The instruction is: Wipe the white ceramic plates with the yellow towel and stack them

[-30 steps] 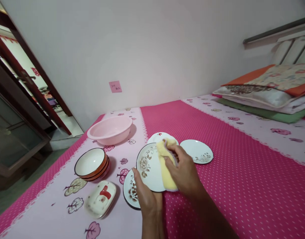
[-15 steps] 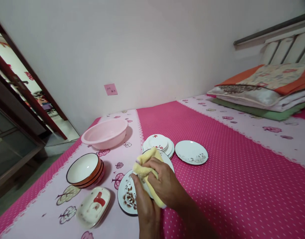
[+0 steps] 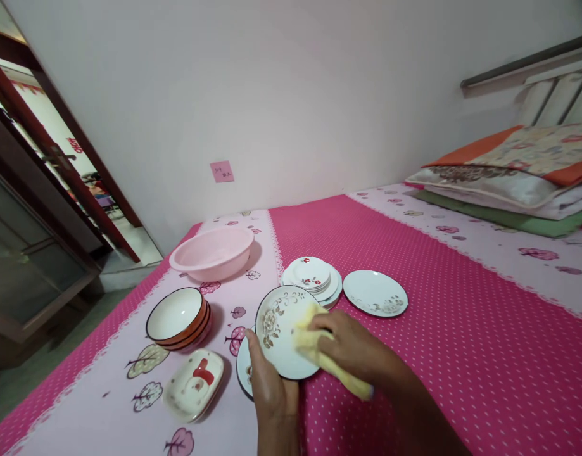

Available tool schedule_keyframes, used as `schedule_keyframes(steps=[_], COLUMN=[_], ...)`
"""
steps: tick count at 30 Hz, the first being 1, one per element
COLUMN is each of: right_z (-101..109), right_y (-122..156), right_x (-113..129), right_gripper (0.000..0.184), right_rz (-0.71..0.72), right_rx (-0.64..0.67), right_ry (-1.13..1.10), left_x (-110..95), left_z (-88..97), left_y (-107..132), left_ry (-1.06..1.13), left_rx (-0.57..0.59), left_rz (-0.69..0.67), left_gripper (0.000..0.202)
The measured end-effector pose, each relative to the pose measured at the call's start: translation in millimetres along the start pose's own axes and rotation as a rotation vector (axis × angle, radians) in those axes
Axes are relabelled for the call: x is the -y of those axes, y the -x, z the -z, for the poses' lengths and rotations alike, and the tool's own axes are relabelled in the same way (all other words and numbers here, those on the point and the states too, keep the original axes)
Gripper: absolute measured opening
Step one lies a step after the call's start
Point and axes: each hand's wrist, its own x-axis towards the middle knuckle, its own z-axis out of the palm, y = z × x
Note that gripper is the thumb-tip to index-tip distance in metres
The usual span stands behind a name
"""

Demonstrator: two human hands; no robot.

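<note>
My left hand grips a white plate with a dark rim and brown flowers, thumb on its left edge and the fingers hidden beneath. A yellow cloth is bunched in my right hand, pressed against the right part of the plate's face; its tail hangs toward the lower right. Partly covered by the held plate and my left hand, another flowered plate lies on the bedspread. Just behind is a stack of small white plates with red flowers. To its right lies a single white plate.
Left of the hands are a stack of orange-brown bowls and a squarish dish with a red pattern. A pink basin stands near the wall. Folded bedding is piled at the far right on the pink bedspread.
My right hand has slid the cloth rightward across the plate, uncovering its flowered left side. The held plate now shows its face more fully. The whole view has shifted slightly.
</note>
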Motion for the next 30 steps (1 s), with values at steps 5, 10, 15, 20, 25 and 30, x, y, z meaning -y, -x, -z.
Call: schedule_keyframes(steps=[5,10,15,20,25,30], right_z=[17.8,14.2,-5.8,-16.0,-6.6,-2.2], right_y=[-4.4,0.0,-1.7,-3.4,-1.6,-3.2], right_x=[-3.8,7.8,23.0,23.0,17.3,14.5], right_gripper=[0.029,0.029,0.032,0.04,0.039,0.051], right_rz=[-0.062,0.122,0.405,0.39,0.417,0.429], right_rx=[-0.687,-1.061,-1.029,-0.45,-0.331,-0.371], right_ry=[-0.231,-0.214,0.034,-0.191,-0.217,0.222], left_x=[-4.0,0.9,10.6,11.8,4.7,0.4], left_z=[2.8,0.4,2.2,8.5,6.9,3.3], left_y=[-2.2,2.4,6.2,3.2,4.5,10.7], left_ry=[-0.082,-0.082,-0.14,-0.159,-0.086,-0.117], left_rx=[-0.028,0.098,0.165,0.231,0.266,0.353], left_rz=[-0.028,0.061,0.124,0.107,0.126,0.251], left_gripper=[0.06,0.038,0.029,0.029,0.029,0.045])
